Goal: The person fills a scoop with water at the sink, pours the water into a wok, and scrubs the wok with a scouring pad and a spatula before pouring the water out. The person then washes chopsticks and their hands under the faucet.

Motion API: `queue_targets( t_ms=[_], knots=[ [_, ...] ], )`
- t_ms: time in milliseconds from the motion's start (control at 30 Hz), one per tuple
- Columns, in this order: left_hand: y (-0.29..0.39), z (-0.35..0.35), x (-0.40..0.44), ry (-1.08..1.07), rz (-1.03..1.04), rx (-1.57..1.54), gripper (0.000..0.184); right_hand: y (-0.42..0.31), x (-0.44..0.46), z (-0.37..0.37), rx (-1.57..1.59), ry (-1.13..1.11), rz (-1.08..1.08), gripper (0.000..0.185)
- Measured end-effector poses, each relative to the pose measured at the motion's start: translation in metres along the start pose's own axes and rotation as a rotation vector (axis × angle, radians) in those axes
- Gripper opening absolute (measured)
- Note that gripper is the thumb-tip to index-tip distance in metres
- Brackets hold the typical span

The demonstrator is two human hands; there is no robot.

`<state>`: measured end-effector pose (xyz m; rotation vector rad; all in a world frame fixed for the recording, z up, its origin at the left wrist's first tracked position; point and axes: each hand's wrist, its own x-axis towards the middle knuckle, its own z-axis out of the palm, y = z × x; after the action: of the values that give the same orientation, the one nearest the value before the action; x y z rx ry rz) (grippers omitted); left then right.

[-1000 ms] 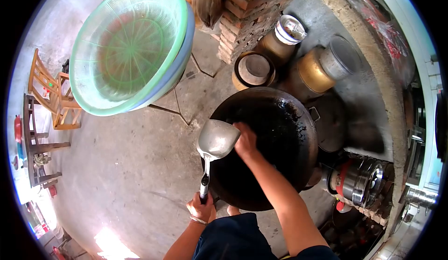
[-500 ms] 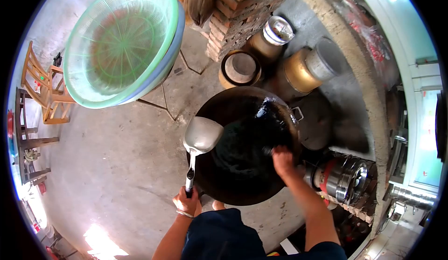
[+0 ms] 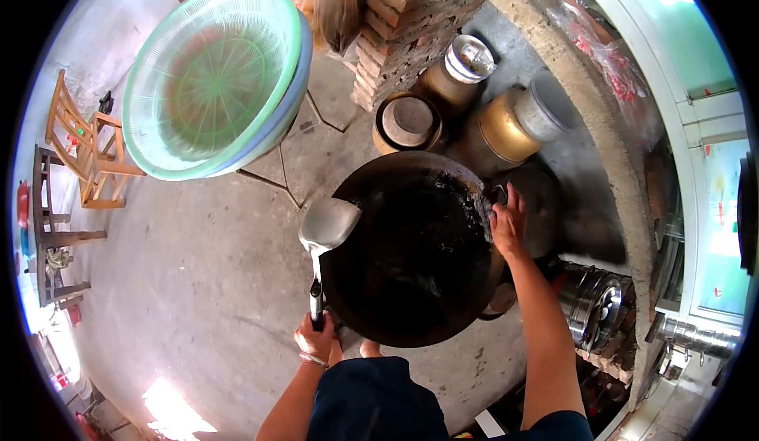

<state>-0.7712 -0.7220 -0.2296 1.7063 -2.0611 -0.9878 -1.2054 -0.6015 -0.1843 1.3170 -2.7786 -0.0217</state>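
Observation:
A big dark wok [image 3: 395,283] holds dark water that catches the light. My left hand [image 3: 315,336] is closed round the black-ended handle of a metal wok spatula [image 3: 332,223], close beside the wok's near left rim. The spatula's broad blade points away from me and overlaps the left rim. At the wok's far right rim is my right hand [image 3: 510,223], its thumb on the inner side and its fingers reaching up past the edge. It presses a dark grey scouring pad [image 3: 484,210] against the inner wall; the pad is partly hidden.
A green mesh basket [image 3: 213,77] sits in a blue basin on a metal stand. Past the wok are metal pots [image 3: 506,132] and a brick pillar [image 3: 391,30]. Stacked steel pans [image 3: 597,302] stand at right, below a curved concrete ledge [image 3: 605,132]. Wooden chairs [image 3: 103,164] are far left.
My right hand has moved from low inside the wok up and right to its rim, with the pad. The spatula has shifted slightly left. The water has swirled.

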Motion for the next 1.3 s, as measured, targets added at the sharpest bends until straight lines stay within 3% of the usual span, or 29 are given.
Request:
queue_targets(
  t_ms=[233, 300, 600, 767, 833, 1033, 1133, 1233, 1300],
  knots=[
    [0.023, -0.007, 0.003, 0.005, -0.076, -0.041, 0.023, 0.041, 0.028, 0.055, 0.292, -0.282, 0.25, 0.024],
    [0.04, -0.012, 0.005, -0.008, -0.106, -0.112, 0.016, 0.05, 0.025, 0.064, 0.3, -0.252, 0.231, 0.025],
    [0.041, -0.019, 0.0, 0.049, -0.154, -0.341, 0.015, 0.067, -0.005, 0.061, 0.55, 0.051, 0.171, 0.017],
    [0.013, -0.054, -0.001, 0.089, -0.039, -0.197, 0.012, 0.052, -0.027, 0.062, 0.763, -0.008, 0.223, 0.015],
    [0.023, -0.076, -0.003, 0.095, -0.061, -0.149, 0.014, 0.035, -0.037, 0.063, 0.808, 0.082, 0.283, 0.017],
    [0.052, -0.109, -0.002, 0.07, -0.121, -0.192, 0.013, 0.014, -0.033, 0.015, 0.836, -0.172, 0.331, 0.018],
    [0.053, -0.11, -0.004, 0.022, -0.125, -0.228, 0.012, 0.022, -0.038, 0.005, 0.769, -0.07, 0.318, 0.017],
    [0.054, -0.11, -0.012, -0.026, -0.177, -0.287, 0.014, 0.033, -0.05, -0.004, 0.719, 0.194, 0.207, 0.015],
    [0.055, -0.113, -0.014, -0.049, -0.19, -0.305, 0.015, 0.041, -0.062, -0.02, 0.75, 0.049, 0.258, 0.016]
  ],
)
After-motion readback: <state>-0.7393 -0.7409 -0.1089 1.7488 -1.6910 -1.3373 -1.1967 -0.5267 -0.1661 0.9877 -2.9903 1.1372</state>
